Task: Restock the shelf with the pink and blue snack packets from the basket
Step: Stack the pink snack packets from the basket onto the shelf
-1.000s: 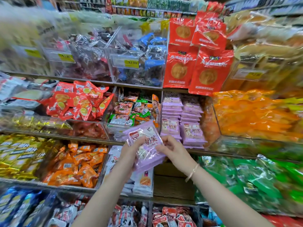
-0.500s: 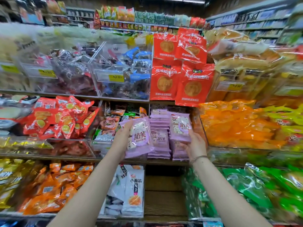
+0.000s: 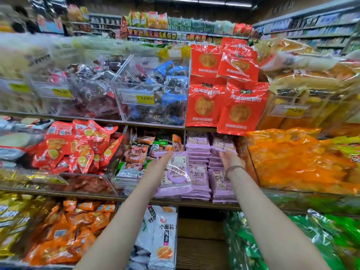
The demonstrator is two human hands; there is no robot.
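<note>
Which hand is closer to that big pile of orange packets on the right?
Right. The right hand is at the purple stacks just left of the orange packets; the left hand holds a purple packet farther left.

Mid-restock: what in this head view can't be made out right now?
Basket: outside the head view's frame; remaining stock unknown.
Left hand fingers: hidden behind the pink packet it holds.
Right hand grip: fingertips covered by the top packet on the stack.
Price tag at far left: motion-blurred, unreadable.
</note>
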